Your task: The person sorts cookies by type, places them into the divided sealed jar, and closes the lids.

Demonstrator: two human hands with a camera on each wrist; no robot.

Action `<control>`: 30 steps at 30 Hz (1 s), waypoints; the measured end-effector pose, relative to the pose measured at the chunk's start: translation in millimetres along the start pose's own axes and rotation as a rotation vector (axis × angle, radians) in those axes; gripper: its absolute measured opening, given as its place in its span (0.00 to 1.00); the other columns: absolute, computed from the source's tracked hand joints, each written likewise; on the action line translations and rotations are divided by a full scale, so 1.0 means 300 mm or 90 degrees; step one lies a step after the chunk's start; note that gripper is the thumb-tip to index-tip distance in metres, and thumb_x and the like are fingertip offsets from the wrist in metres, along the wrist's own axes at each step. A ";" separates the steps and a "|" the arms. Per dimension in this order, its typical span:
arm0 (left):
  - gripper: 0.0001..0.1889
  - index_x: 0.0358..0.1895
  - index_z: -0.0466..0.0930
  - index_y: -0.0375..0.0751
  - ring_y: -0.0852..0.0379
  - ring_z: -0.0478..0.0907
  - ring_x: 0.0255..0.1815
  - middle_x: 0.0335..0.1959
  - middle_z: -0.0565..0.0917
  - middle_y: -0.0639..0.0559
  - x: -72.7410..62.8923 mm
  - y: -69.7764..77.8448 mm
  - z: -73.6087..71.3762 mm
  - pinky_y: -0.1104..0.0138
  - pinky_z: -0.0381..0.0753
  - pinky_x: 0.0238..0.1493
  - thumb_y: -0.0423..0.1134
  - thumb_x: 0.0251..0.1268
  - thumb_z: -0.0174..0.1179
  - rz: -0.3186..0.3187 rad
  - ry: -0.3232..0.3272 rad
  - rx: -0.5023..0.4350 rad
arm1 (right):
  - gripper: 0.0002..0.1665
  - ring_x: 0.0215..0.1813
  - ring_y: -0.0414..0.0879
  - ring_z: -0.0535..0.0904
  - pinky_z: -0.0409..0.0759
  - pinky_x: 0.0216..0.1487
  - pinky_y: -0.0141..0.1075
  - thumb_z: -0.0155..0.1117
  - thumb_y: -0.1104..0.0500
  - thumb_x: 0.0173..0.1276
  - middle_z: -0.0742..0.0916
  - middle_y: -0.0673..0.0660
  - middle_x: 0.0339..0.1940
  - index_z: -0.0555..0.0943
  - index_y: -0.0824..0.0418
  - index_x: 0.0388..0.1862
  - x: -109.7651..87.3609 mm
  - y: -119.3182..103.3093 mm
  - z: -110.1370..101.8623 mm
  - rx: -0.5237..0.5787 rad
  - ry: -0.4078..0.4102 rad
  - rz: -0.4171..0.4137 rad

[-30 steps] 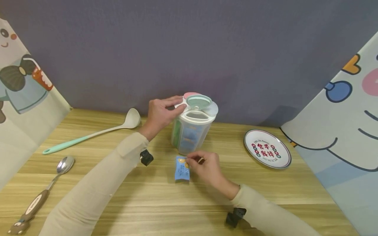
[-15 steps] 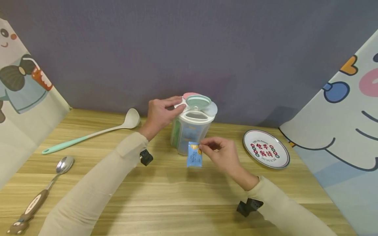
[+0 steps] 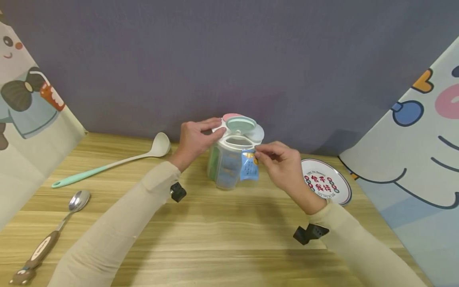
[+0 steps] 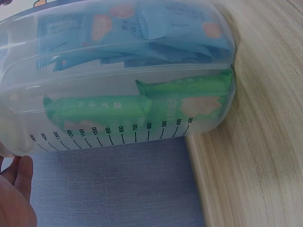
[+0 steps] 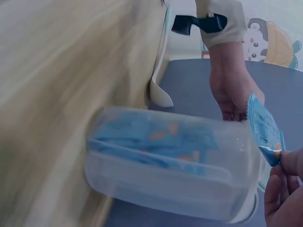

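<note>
A clear plastic storage canister [image 3: 227, 169] stands upright near the back wall. On its white lid a green flap [image 3: 241, 124] is raised behind an oval opening. My left hand [image 3: 195, 139] holds the lid's left edge, thumb in front. Blue packets [image 4: 109, 30] and green packets [image 4: 118, 111] lie in separate compartments, as the left wrist view shows. Between thumb and fingertips my right hand [image 3: 281, 163] pinches a small blue snack packet [image 3: 249, 169] by its upper corner. It hangs at the canister's front right, just below the rim.
A white ladle [image 3: 160, 145] with a mint handle lies at the left, a steel spoon [image 3: 44, 244] with a brown bear handle before it. Partly behind my right wrist is a round plate [image 3: 331, 183] with red lettering. A grey wall [image 3: 179, 59] rises behind the canister.
My right hand has lifted the blue packet off the table and carried it up and rightward to just below the canister's rim. The left hand keeps its place on the lid.
</note>
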State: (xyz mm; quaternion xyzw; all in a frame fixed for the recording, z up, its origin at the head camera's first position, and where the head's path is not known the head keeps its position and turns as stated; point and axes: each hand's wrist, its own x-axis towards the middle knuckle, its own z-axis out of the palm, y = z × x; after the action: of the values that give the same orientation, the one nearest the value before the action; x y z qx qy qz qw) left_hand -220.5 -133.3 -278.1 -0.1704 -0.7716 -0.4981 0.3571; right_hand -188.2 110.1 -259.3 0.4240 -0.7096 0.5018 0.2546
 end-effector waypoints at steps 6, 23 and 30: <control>0.14 0.40 0.87 0.40 0.63 0.82 0.45 0.41 0.86 0.54 0.000 -0.001 0.000 0.71 0.77 0.47 0.43 0.52 0.71 0.000 -0.002 -0.003 | 0.07 0.28 0.39 0.79 0.77 0.30 0.26 0.67 0.78 0.53 0.84 0.62 0.26 0.84 0.75 0.33 0.059 -0.010 -0.020 -0.015 0.047 -0.011; 0.14 0.40 0.87 0.39 0.62 0.82 0.44 0.41 0.86 0.53 -0.003 0.001 0.002 0.70 0.79 0.45 0.42 0.52 0.71 0.007 0.000 -0.012 | 0.05 0.29 0.39 0.82 0.79 0.31 0.29 0.68 0.75 0.55 0.85 0.63 0.29 0.84 0.74 0.32 0.171 0.026 0.033 -0.006 0.175 -0.024; 0.14 0.41 0.87 0.39 0.63 0.82 0.44 0.42 0.85 0.55 -0.004 -0.005 0.003 0.70 0.79 0.43 0.42 0.53 0.70 0.010 -0.001 -0.015 | 0.04 0.30 0.40 0.81 0.80 0.31 0.30 0.68 0.74 0.55 0.85 0.60 0.29 0.85 0.72 0.32 0.173 0.041 0.061 -0.018 0.191 -0.030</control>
State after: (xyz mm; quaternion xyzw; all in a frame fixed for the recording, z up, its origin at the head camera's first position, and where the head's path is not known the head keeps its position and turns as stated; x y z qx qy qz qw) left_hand -220.9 -133.2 -280.1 -0.1810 -0.7648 -0.5040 0.3582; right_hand -224.1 76.8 -231.3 0.3569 -0.6603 0.5438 0.3752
